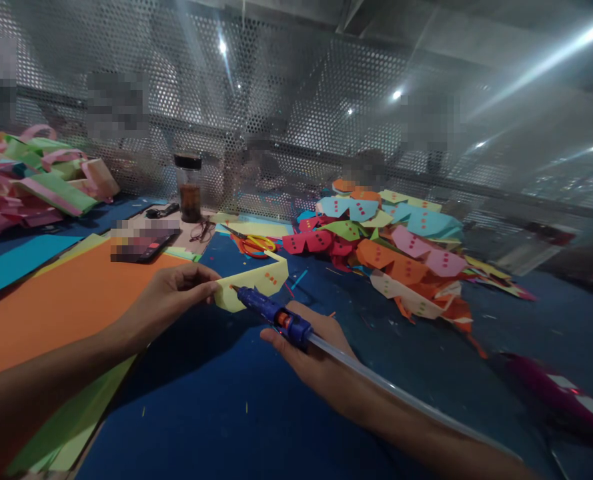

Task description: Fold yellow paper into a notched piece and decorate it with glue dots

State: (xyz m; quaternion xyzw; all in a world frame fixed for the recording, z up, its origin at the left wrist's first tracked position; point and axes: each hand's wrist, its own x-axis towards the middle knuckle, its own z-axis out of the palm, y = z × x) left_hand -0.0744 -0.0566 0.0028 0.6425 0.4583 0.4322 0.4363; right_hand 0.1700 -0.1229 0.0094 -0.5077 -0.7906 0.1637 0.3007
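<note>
My left hand (186, 287) pinches the left end of a yellow folded paper piece (269, 279) with small orange dots on it. In my right hand (321, 340) is a blue hot glue gun (263, 305), with a long clear glue stick (376, 380) running out of its back over my forearm. The gun's nozzle is at the paper's left part, close to my left fingertips; whether it touches cannot be made out. Just beyond the paper lie scissors (256, 245) with yellow and orange handles.
Dotted paper pieces (409, 267) in many colours are heaped at right. Orange sheets (91, 293) and a dark phone-like device (146, 243) lie left. Behind stand a lidded jar (190, 190) and a perforated metal screen (276, 113). Pink and green paper loops (41, 177) pile far left.
</note>
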